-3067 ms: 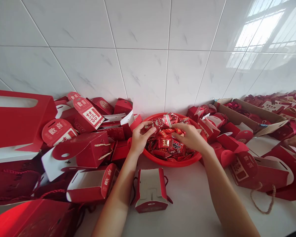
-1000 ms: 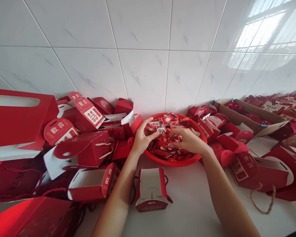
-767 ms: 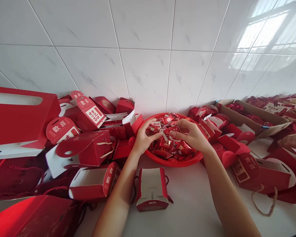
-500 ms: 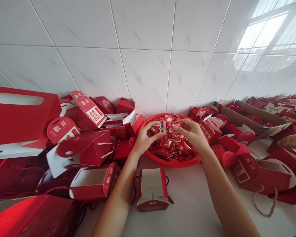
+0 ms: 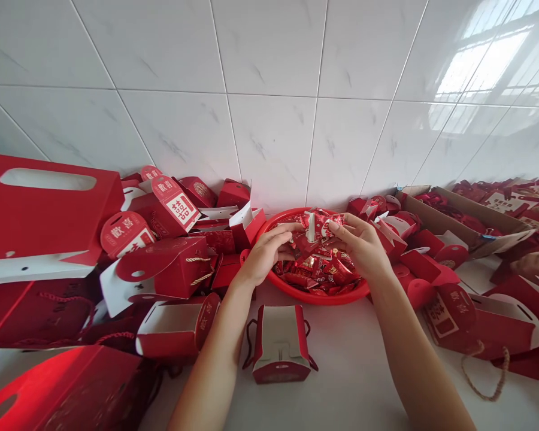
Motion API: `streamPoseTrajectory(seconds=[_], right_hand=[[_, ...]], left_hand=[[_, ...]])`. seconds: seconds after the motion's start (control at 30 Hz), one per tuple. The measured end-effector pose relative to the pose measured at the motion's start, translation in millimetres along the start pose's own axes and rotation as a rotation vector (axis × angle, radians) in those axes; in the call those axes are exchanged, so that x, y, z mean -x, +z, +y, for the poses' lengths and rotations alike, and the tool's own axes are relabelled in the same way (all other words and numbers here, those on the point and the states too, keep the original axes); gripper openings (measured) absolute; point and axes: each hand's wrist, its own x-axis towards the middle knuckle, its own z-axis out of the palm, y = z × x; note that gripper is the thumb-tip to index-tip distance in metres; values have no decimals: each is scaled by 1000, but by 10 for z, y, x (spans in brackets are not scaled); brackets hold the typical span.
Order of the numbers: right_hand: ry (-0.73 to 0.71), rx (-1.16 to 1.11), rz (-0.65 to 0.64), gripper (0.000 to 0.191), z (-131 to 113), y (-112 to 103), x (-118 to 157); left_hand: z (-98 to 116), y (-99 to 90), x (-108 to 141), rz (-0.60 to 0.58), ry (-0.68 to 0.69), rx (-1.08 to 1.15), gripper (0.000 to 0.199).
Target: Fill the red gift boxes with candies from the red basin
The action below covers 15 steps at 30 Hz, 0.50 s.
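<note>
Over a red plastic basket [image 5: 296,297] heaped with red-wrapped candies [image 5: 312,278], my two hands are close together. My right hand [image 5: 363,245] pinches red candy packets [image 5: 321,226], their white print facing up. On the other side of the basket, my left hand [image 5: 267,251] has its fingers curled round a red candy packet [image 5: 300,245]; its fingertips are partly hidden among the wrappers. Nearer to me, between my forearms, an open red gift box [image 5: 282,372] with dark cord handles lies on the white table, its pale inside showing.
Red gift boxes [image 5: 161,269] are piled on the left, some with rope handles. More red boxes [image 5: 435,263] lie on the right, beside a cardboard carton [image 5: 476,209] holding red items. Another person's hand [image 5: 536,263] is at the right edge. A tiled wall [image 5: 269,137] stands behind.
My hands have shifted slightly, and the candy packets between them have turned and bunched up. My left fingers have moved lower over the packets. The view has shifted a little left.
</note>
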Motion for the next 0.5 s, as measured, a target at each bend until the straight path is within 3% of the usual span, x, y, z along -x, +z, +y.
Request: streamPoseTrajectory(seconds=[0.1,0.27,0.4,0.5], right_hand=[[-54,11,54,38,-66,-26,26],[-87,90,22,35,-192,-73,110],[-85,101,-92,32,-323,-42,225],[-65,139,-244,29,-411,46,321]], left_hand=[[81,4,54,1,12,-71,37],[204,-18,162,-30,124,-261,39],[401,-108,360,-89,174,-501,36],[581,-159,556,-196,172,-605,29]])
